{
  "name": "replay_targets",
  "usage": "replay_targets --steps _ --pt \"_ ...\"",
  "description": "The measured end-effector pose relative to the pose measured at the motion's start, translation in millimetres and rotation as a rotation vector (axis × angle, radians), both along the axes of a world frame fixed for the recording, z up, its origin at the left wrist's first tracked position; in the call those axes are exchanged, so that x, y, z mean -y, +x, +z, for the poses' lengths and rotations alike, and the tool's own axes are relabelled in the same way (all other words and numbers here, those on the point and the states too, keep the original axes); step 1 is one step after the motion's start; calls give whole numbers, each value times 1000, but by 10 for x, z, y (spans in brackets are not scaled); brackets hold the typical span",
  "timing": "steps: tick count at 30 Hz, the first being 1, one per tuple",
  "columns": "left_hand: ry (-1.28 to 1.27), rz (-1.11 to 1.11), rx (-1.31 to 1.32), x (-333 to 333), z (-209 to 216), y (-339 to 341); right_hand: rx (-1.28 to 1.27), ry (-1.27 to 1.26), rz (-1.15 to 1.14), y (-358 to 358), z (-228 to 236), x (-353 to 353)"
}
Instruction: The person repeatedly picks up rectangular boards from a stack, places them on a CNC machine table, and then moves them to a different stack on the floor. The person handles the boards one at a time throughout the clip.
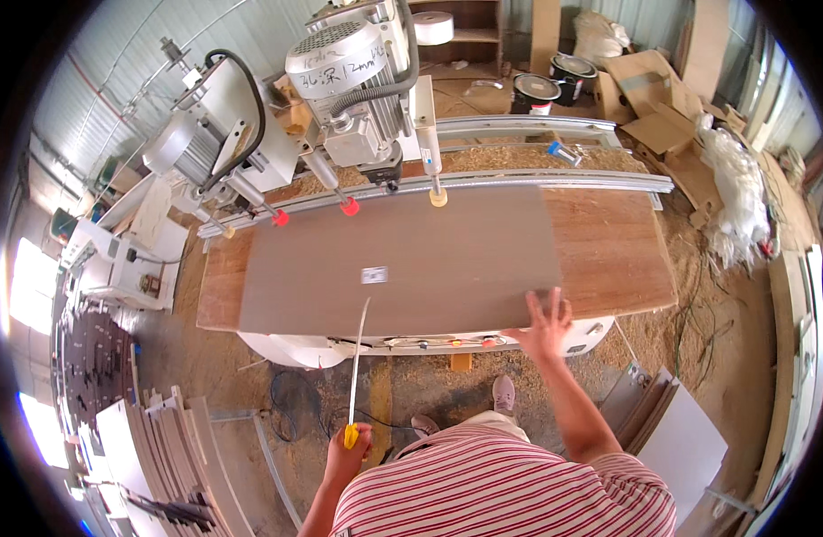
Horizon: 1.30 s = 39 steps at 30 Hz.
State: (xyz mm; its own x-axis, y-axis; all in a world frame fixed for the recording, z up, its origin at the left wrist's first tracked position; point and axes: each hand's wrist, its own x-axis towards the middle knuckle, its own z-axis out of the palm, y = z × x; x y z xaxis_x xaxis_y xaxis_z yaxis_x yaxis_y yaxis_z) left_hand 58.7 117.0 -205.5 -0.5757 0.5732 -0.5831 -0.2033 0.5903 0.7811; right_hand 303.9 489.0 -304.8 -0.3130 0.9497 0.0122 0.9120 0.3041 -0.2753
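In my left hand (344, 455), closed near my body, is a yellow tape measure (351, 436). Its pale blade is pulled out and points away from me, with the tip over the near part of a grey-brown panel (456, 259). I cannot tell whether the tip touches the panel. A small white label (374, 275) is stuck on the panel near that tip. My right hand (544, 329) rests at the panel's near right edge, fingers spread and holding nothing. The panel lies flat on the machine's wooden table (613, 242).
Drilling machine motors (340, 63) and red-tipped clamp rods (350, 206) stand over the panel's far edge, by a metal rail (555, 182). Board stacks lean at left (165, 447) and right (667, 421). Buckets (537, 88) and cardboard (667, 130) sit at far right. Sawdust covers the floor.
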Motion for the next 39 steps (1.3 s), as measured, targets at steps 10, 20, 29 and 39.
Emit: replay_targets --steps 10,20,29,39 --pt "-108 132 11 1025 -9 -495 24 -123 167 -1876 49 932" --pt "273 549 650 1834 -455 -876 4 -85 165 -2434 109 1308" --pt "-17 53 26 1355 -40 -920 21 -147 184 -2416 232 1301" --pt "-135 -13 -40 1186 97 -899 52 -157 201 -2374 192 1279"
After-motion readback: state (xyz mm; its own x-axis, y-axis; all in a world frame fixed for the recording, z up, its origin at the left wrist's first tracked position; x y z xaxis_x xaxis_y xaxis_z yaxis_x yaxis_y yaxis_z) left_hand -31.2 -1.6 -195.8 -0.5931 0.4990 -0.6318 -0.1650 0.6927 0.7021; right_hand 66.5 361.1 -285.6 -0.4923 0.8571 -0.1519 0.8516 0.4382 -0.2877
